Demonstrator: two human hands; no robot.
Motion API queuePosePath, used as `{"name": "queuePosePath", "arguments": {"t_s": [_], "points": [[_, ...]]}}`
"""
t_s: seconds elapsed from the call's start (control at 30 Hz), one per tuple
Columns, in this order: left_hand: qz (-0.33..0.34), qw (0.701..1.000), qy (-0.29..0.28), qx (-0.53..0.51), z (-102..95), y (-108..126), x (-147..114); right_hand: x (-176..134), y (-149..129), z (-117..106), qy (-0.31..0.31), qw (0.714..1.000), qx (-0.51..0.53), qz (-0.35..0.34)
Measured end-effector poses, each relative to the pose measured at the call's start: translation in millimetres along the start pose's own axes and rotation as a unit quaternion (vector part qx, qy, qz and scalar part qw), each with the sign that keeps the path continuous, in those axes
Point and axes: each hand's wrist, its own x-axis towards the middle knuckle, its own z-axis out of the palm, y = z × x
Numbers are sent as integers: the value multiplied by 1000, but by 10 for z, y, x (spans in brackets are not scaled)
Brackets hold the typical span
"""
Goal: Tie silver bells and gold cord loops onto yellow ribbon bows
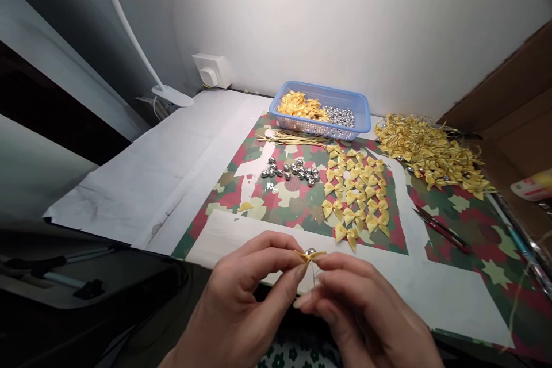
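Observation:
Above the table's front edge, my left hand (259, 279) pinches a small yellow ribbon bow (318, 255) between thumb and fingers. A silver bell (310, 252) sits at the middle of this bow. A thin cord (314, 276) hangs below it and runs to the closed fingers of my right hand (371, 299), whose index finger touches the bow's right side. Part of the right grip is blurred and hidden. Beyond my hands, more yellow bows (354, 218) lie in rows on the camouflage-patterned mat (284, 213). Loose silver bells (297, 169) are scattered left of them.
A blue basket (319, 92) at the wall holds yellow bows and silver bells. Gold cords (297, 138) lie before it. At right are a heap of finished-looking bows (431, 152), tweezers (444, 230) and a cardboard box (513, 109). A white lamp (172, 95) stands left.

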Motion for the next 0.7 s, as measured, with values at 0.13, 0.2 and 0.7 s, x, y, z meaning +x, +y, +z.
{"name": "queuePosePath", "arguments": {"t_s": [0.13, 0.2, 0.7], "points": [[-40, 997, -14, -57, -11, -18, 34, 41, 106, -11, -39, 998, -47, -15], [-62, 995, -20, -71, -25, -31, 48, 55, 140, -5, -39, 997, -58, -42], [-161, 983, -44, -81, -22, -45, 100, 8, 192, -31, 14, 982, -174, -71]]}}
